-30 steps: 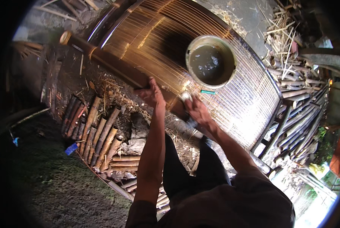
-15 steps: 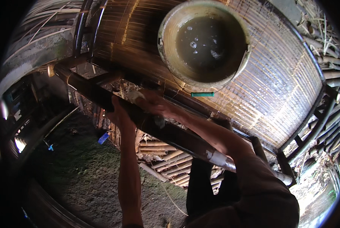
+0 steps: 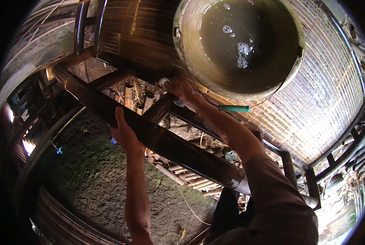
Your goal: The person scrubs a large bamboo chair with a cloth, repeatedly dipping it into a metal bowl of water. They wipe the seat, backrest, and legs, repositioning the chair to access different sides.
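Note:
A dark, wet bamboo pole [image 3: 121, 114] runs slantwise from the upper left to the lower right. My left hand [image 3: 127, 134] grips its near side, thumb pointing up along it; the other fingers are mostly hidden beneath. My right hand [image 3: 181, 90] is closed on a pale wad [image 3: 164, 83] at the dark near edge of a woven bamboo platform [image 3: 288, 118], beyond the pole. What the wad is made of, I cannot tell. Close by the right hand stands a bucket [image 3: 186, 61] of murky water with some froth, its wire handle's green grip [image 3: 234, 108] hanging toward me.
Dark cross-pieces [image 3: 111, 79] join the pole to the platform, with cut bamboo stubs [image 3: 128, 96] in the gap. Below lies an earthen floor [image 3: 96, 175] with a thin cord [image 3: 186, 204] on it. Stacked bamboo [image 3: 358, 147] lines the right side.
My right hand has moved off the pole, up and right, to the platform's edge with the wad. My left hand stays on the pole. The bucket appears larger as the view has shifted.

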The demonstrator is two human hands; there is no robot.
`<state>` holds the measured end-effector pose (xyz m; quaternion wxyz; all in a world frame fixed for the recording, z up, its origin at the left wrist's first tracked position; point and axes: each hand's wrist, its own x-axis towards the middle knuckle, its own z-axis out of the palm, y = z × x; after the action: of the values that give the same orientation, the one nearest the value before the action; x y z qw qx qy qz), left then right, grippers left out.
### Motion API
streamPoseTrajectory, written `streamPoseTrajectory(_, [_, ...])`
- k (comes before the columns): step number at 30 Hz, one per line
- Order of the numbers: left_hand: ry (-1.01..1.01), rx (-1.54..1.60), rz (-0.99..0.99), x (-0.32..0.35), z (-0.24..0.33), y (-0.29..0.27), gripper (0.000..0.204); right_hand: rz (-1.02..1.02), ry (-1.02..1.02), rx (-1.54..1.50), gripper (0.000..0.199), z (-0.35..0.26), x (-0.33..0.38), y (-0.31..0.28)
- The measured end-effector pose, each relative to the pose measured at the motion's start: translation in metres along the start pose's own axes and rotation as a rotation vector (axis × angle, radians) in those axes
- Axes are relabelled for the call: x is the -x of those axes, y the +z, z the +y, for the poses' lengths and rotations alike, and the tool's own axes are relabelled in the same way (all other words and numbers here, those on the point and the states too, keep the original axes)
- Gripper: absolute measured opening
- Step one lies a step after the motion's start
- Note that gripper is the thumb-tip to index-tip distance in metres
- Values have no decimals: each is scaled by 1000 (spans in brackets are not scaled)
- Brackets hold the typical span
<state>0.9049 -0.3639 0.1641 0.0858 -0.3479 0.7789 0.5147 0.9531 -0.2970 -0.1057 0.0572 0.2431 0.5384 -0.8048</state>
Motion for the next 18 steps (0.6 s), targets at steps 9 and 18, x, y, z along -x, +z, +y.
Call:
streamPoseTrajectory(9, [22, -18, 9, -3, 2, 5, 73, 265, -740, 1074, 32, -29, 60, -7])
streamPoseTrajectory(18, [44, -10, 141, 9, -1, -2, 55, -557, -496, 968, 43, -88, 243, -175])
